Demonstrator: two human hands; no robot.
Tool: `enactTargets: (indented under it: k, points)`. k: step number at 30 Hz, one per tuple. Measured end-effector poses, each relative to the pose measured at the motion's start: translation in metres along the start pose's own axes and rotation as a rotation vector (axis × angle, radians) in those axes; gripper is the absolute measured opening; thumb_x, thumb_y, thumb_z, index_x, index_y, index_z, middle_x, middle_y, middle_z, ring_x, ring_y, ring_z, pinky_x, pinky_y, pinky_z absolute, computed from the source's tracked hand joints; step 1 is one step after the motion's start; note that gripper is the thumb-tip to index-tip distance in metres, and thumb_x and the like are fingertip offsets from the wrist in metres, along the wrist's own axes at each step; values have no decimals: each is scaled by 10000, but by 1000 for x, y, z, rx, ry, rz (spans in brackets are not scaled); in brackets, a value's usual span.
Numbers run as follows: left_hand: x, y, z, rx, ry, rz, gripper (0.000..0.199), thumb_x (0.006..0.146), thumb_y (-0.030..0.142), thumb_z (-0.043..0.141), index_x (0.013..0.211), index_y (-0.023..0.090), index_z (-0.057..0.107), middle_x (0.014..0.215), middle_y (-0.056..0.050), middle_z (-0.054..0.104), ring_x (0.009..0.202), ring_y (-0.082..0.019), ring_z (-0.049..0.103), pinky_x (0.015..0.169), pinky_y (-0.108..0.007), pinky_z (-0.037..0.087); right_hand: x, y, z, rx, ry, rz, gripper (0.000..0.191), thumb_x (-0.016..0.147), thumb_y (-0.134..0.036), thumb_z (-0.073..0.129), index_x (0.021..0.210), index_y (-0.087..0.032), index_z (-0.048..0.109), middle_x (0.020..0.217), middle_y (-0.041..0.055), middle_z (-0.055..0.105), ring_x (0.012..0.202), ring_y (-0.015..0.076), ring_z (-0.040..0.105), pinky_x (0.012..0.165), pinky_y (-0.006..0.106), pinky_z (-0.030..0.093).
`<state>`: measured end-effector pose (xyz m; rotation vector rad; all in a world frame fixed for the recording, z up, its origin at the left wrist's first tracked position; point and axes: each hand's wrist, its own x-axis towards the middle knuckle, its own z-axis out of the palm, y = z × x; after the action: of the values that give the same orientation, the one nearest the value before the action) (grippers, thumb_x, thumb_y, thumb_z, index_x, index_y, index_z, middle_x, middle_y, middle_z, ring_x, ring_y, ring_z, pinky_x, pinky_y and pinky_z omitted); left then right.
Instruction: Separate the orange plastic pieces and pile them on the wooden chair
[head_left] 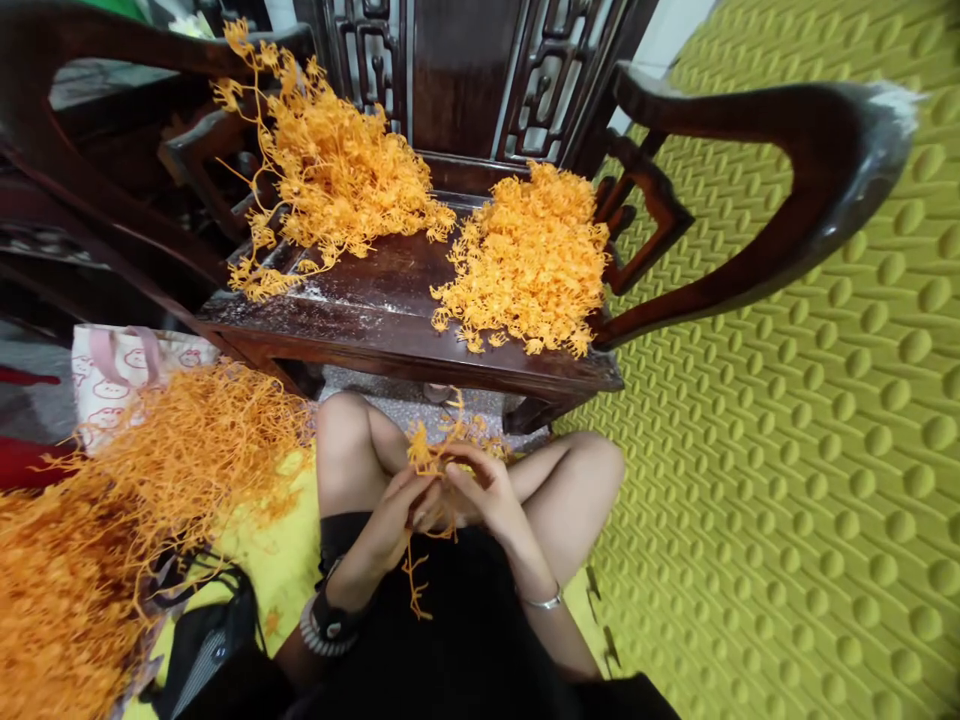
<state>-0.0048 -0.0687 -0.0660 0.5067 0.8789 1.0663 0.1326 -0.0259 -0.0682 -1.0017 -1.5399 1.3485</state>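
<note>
- Left hand and right hand: both pinching a curly orange strand between fingertips, over the lap, one end dangling.
- Wooden chair: seat bears left orange pile and right orange pile (bare wood between at front).
- Tote bag, pink handles: contents hidden; orange heap covers part of its front (can't tell if any's inside).

Dark carved wooden armchair; bumpy yellow-green mat at right.
</note>
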Motion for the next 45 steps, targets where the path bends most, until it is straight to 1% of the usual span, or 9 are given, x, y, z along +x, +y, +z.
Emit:
enactTargets:
  k: [5,8,14,18,21,25,34,41,45]
  points:
    - [-2,-4,-3,80,24,-7,389,765,499,629,669,193,409,446,112,285,386,-45,200,426,-198,191,-4,4,2,-116,371,-134,467,820,-360,663,1254,-252,530,1223,96,591,1055,228,584,930,420,472]
    - [-1,-10,-9,172,106,64,375,780,530,603,736,191,449,466,109,301,407,-63,245,446,-203,224,-7,0,-3,-291,528,-318,267,849,-335,622,1102,-252,619,955,63,642,845,212,594,811,406,493]
    - [-2,-19,-26,419,251,219,261,827,435,596,885,185,545,651,44,493,553,-112,423,539,-224,312,-6,2,2,-383,93,-230,621,706,-412,778,1264,-253,560,702,-16,563,622,156,511,608,294,437]
    - [-7,-20,-29,566,237,245,193,862,369,558,831,185,609,735,-4,582,686,-162,523,649,-243,375,-6,4,11,-186,-13,-22,418,747,-365,743,1136,-244,649,618,-38,518,561,125,430,562,259,356]
    - [-11,-22,-29,643,183,231,235,868,365,544,768,179,648,706,-17,602,692,-176,542,658,-244,388,-8,0,10,-56,-1,61,211,785,-405,694,887,-221,678,589,-30,534,522,112,417,506,239,323]
    - [-20,-27,-34,704,118,196,303,869,374,537,714,160,685,503,26,439,478,-118,372,499,-231,280,-14,-6,-2,67,66,131,359,826,-502,618,661,-202,511,485,-66,393,416,74,295,406,206,217]
    - [-28,-7,-18,632,-28,109,426,872,476,495,755,132,717,430,46,316,401,-79,254,427,-221,179,-14,-36,5,309,249,196,413,824,-536,610,653,-221,406,445,-109,226,372,56,142,356,200,136]
    - [-31,5,-47,499,217,85,454,785,572,605,780,130,707,390,79,290,366,-58,201,410,-209,151,-4,-78,-60,209,779,-238,335,900,-521,494,722,-249,412,498,-90,229,429,109,171,466,234,319]
    - [-31,3,-63,508,330,145,512,819,612,543,845,123,692,412,87,276,380,-59,220,422,-205,156,-6,-63,-53,38,461,-173,215,864,-414,595,768,-221,594,541,-38,474,468,116,409,471,251,354]
